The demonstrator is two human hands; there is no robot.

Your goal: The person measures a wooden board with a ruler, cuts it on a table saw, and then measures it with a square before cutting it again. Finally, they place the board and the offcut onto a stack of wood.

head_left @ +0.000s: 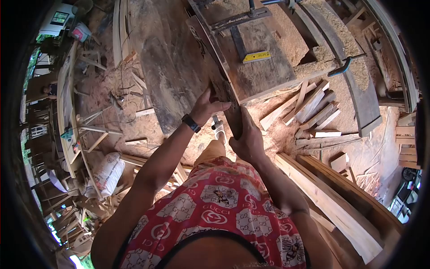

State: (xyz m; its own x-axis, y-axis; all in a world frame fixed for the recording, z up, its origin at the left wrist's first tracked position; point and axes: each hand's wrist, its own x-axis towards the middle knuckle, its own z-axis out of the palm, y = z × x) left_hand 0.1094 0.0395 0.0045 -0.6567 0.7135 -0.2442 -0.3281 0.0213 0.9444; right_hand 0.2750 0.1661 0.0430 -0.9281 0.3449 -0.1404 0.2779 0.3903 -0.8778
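A dark, worn wooden plank (222, 89) stands on its edge and runs away from me along a straight board on the workbench (163, 67). My left hand (208, 106), with a black watch at the wrist, grips its left side, thumb laid across the near part. Closed around the near end is my right hand (249, 138), its fingers along the right side. To the right of the plank lies a try square with a yellow stock (256, 57) and a dark blade. The far end of the plank passes toward the top of the view.
Sawdust covers the right tabletop, where a clamp (244, 19) and a blue-handled clamp (340, 67) sit. Cut wood offcuts (313, 105) pile on the floor below. Long beams (331, 206) lie at my right. A white sack (109, 174) stands at left.
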